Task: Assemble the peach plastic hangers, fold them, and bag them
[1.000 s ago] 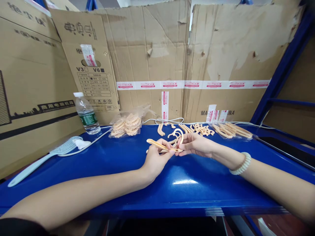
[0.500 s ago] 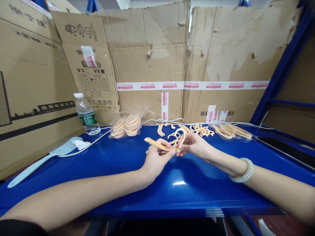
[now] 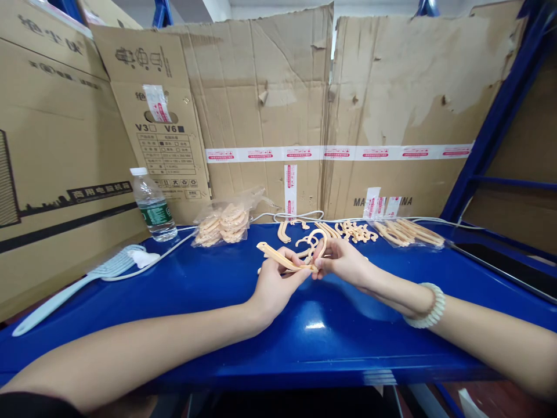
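Between my fingers, at the middle of the table, are beige plastic pieces that look like parts of a clothes hanger. My left hand [image 3: 273, 284] pinches a flat hanger arm [image 3: 273, 254], which slants up to the left. My right hand [image 3: 346, 264] grips a curved hanger hook [image 3: 322, 234] by its lower end, with its bend upward. The two pieces meet at my fingertips; whether they are joined cannot be made out. Just behind my hands lie more beige hooked pieces [image 3: 301, 241], partly hidden by my fingers.
Loose hooks [image 3: 357, 231] and arms [image 3: 284, 232] lie toward the back of the blue table [image 3: 243, 354]. Bagged beige parts [image 3: 226, 223] and another bag [image 3: 409, 232] flank them. A water bottle [image 3: 154, 209], pale blue brush [image 3: 78, 287], white cable [image 3: 183, 239] and dark phone-like slab [image 3: 509, 270] surround the work.
The view has shifted very slightly. The hanger arm is turned a little between my fingers, while both hands stay in nearly the same place.
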`<act>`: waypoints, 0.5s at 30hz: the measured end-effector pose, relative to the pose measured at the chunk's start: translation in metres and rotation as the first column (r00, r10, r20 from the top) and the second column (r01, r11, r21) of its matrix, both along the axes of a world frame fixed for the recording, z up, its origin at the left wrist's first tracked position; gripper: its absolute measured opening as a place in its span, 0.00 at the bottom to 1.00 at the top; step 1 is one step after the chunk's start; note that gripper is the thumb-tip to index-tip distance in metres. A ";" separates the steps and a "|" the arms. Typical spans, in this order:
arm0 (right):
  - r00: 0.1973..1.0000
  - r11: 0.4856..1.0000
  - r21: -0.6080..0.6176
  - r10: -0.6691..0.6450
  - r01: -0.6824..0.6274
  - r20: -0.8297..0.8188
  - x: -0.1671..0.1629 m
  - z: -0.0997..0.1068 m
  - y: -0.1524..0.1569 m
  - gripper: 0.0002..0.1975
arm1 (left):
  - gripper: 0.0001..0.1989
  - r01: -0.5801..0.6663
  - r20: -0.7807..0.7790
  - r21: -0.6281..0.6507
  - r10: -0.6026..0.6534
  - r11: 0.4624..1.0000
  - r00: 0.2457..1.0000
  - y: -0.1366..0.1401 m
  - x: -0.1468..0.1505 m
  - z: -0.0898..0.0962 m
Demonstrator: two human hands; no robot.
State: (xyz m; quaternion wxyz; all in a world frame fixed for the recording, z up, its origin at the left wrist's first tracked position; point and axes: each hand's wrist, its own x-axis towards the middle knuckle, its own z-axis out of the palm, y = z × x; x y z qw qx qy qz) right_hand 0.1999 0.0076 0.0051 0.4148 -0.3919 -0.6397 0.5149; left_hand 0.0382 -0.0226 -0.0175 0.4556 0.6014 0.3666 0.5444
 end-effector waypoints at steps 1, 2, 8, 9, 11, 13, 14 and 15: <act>1.000 1.000 0.004 -0.002 0.002 0.002 0.000 -0.001 0.000 0.09 | 0.12 -0.002 -0.006 0.006 0.002 1.000 1.000 0.000 0.000 0.000; 1.000 1.000 0.005 -0.006 0.006 0.002 0.000 -0.001 0.000 0.09 | 0.12 -0.004 -0.012 0.011 0.004 1.000 1.000 -0.001 0.000 0.001; 0.998 0.999 -0.020 0.027 -0.028 -0.055 0.000 0.001 -0.001 0.13 | 0.14 0.001 -0.004 0.042 -0.001 0.999 1.000 0.001 0.000 0.000; 0.997 0.998 -0.039 0.044 -0.046 -0.060 0.000 0.002 -0.001 0.14 | 0.14 -0.009 0.007 0.037 0.009 0.999 1.000 0.002 0.000 0.000; 0.997 0.997 -0.052 0.048 -0.051 -0.059 0.002 0.004 0.001 0.16 | 0.14 -0.034 0.056 0.000 0.034 0.999 0.998 0.005 0.000 -0.002; 0.999 1.000 -0.016 0.023 -0.024 -0.043 0.003 0.006 0.003 0.17 | 0.16 -0.046 0.129 -0.060 0.053 0.997 0.990 0.006 0.000 -0.002; 0.999 1.000 0.001 0.015 -0.015 -0.032 0.004 0.006 0.004 0.18 | 0.17 -0.050 0.162 -0.082 0.063 0.995 0.985 0.007 0.000 -0.002; 1.000 1.000 0.008 0.016 -0.016 -0.023 0.005 0.006 0.005 0.18 | 0.17 -0.056 0.185 -0.097 0.074 0.994 0.980 0.007 0.001 -0.002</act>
